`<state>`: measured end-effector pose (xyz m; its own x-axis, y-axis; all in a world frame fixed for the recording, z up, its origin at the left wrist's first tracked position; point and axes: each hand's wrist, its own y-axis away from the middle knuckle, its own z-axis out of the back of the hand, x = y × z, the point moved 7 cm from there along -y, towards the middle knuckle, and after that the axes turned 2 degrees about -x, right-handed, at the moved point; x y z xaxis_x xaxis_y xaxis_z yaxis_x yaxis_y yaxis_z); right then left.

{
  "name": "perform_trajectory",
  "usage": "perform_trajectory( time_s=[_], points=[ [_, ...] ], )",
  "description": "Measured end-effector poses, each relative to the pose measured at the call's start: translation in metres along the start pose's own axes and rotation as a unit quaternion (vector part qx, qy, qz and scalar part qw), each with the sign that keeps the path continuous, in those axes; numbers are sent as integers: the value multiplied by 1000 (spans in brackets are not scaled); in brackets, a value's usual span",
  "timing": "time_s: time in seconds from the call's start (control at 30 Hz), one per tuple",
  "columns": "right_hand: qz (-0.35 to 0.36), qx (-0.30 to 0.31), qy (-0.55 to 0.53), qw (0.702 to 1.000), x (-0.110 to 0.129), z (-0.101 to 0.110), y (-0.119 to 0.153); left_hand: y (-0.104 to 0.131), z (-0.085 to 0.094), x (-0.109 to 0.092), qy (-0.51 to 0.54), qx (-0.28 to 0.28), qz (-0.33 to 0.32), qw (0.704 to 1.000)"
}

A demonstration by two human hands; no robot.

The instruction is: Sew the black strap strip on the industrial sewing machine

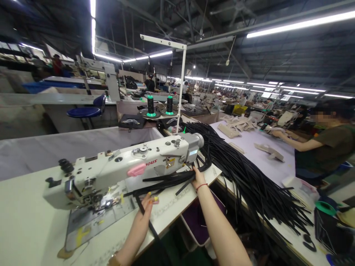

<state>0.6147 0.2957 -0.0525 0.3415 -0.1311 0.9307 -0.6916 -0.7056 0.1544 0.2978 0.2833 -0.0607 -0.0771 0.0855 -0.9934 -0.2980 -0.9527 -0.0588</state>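
A white sewing machine [116,166] with a pink patch on its arm stands on the pale table. Several black strips [169,180] lie in front of it, beneath the machine's arm. My right hand [198,177] is closed around the strips near the handwheel end, a red band on its wrist. Nearer the needle, my left hand [144,210] is closed on one black strip [152,228] that hangs past the table's front edge. A lamp lights the needle area, and a metal plate [97,225] lies below it.
A large bundle of black strips [244,170] spreads over the table to the right. Beyond it, a person [324,144] handles beige pieces at a white table [280,168]. Two thread cones [150,106] stand behind the machine. A purple-lined bin [194,225] sits below the front edge.
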Motion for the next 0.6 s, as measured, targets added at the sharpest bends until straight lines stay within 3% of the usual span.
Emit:
perform_trajectory(
  time_s=[0.1, 0.17, 0.23, 0.3, 0.43, 0.53, 0.6],
  points=[
    [1, 19, 170, 985, -1, 14, 13, 8, 18, 10, 4, 13, 1, 1000],
    [36, 38, 382, 923, 7, 22, 22, 21, 25, 15, -5, 10, 20, 1000],
    [83, 37, 519, 850, 19, 29, 30, 37, 32, 12, -26, -1, 21, 999],
    [120, 24, 556, 822, 28, 35, 41, 52, 37, 5, -46, 0, 12, 999],
    [172, -11, 557, 813, 28, 41, 75, 86, 51, 6, -43, 20, 39, 998],
    [233, -31, 533, 813, 20, 35, 118, 115, 69, 18, 15, 19, 90, 996],
    [303, -26, 534, 789, 14, 20, 155, 134, 86, 24, 51, -3, 117, 992]
  ],
)
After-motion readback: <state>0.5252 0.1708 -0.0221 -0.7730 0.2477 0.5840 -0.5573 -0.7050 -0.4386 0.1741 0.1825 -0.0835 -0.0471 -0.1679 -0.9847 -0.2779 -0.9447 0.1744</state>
